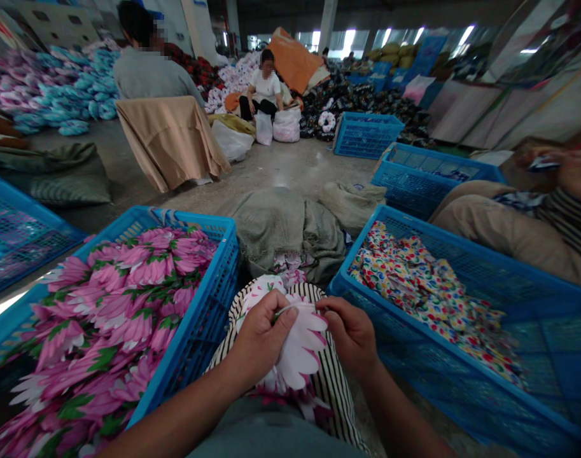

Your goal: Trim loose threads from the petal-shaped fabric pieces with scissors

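Garment workshop w/ concrete floor (290, 166); blue plastic crates (366, 137); cut fabric pieces (128, 286); sacks (275, 229); seated co-workers (264, 86).

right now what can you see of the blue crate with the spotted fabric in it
The blue plastic crate is rectangular, with a solid rim and mesh walls, and stands on the floor to the right of the person's right hand. A heap of white cloth with multicoloured spots fills its far half, while the near part shows bare blue mesh. The hand is beside its corner, and it doesn't clearly touch it.
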Tool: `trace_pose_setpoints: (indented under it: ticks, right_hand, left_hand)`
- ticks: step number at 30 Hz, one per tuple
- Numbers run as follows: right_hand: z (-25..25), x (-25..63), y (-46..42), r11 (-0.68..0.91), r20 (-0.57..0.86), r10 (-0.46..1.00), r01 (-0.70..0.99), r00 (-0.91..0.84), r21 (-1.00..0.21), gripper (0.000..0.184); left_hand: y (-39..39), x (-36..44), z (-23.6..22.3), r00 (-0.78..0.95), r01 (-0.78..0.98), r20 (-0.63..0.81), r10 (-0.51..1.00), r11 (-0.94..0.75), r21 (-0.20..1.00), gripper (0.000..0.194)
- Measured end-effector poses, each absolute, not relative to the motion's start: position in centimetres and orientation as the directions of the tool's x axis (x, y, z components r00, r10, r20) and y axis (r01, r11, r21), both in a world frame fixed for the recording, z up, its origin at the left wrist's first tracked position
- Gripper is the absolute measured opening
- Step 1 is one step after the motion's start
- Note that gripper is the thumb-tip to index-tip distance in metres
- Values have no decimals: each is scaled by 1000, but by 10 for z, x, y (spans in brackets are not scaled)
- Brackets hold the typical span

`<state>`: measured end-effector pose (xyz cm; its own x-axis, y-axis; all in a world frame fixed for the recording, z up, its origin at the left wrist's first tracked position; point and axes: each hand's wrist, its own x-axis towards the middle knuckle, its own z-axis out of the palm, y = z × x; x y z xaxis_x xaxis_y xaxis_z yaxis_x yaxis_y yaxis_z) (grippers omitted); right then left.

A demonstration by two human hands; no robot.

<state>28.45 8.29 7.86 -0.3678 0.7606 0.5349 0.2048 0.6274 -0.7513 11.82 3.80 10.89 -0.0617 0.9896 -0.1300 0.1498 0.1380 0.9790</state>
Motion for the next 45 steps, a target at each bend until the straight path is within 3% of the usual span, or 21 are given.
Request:
trace_pose_setpoints:
  ticks: [5, 15, 39, 42, 45]
  right_hand:
    - [82, 288, 85, 685, 507, 707, 299, -494, -664, 17]
    - [88, 287, 85, 700, 439, 693, 388, -571, -600, 17]
    - [88, 288, 85, 745, 530, 666, 493, -525, -449, 17]
    - [88, 290, 85, 726, 529, 688, 479, -497, -493, 17]
    - [89, 290, 85, 588, 486, 808, 413, -332, -695, 17]
  left_hand:
    - [37, 119, 112, -96, 176, -114, 989, 130, 976, 22]
    - [33, 120, 109, -105, 314, -25, 994, 57, 948, 23]
    - [34, 120, 108, -110, 371, 19, 994, 24, 928, 22]
    - [34, 120, 109, -107, 360, 13, 994, 27, 932, 23]
    - [35, 121, 111, -102, 336, -24, 995, 57, 940, 23]
